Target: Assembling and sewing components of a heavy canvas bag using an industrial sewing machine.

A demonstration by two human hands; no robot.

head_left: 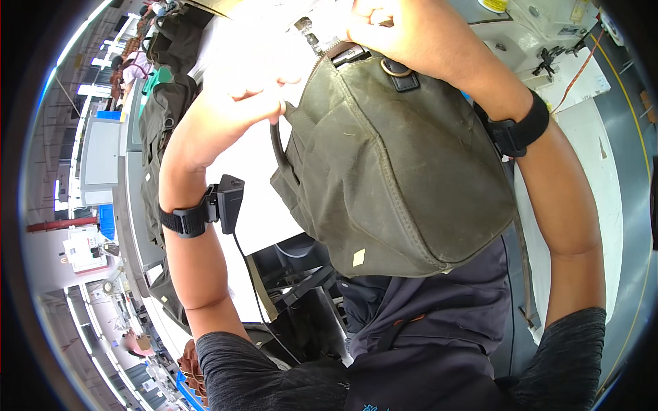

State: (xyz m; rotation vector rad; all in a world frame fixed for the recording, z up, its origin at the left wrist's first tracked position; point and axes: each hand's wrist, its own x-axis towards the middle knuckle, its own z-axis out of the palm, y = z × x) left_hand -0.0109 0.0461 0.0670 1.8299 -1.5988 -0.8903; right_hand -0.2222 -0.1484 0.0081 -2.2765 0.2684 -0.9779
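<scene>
An olive-green canvas bag (439,171) hangs in front of me, its lower part resting against my lap. A zipper runs along its upper left edge, and a black tab with a metal ring sits near the top. My left hand (240,106) is closed at the bag's left edge, where the thumb meets a dark strap handle (277,145). At the top, my right hand (394,31) has its fingers curled against the bag's edge; what lies under them is partly hidden. A metal machine part (306,31) stands just beyond the zipper, washed out by glare.
The white worktable (250,192) spreads beneath and beyond the bag. More dark green bags (168,109) are piled along its left side. Machine parts (548,61) and an orange cord stand at the far right. A black cable hangs from my left wristband.
</scene>
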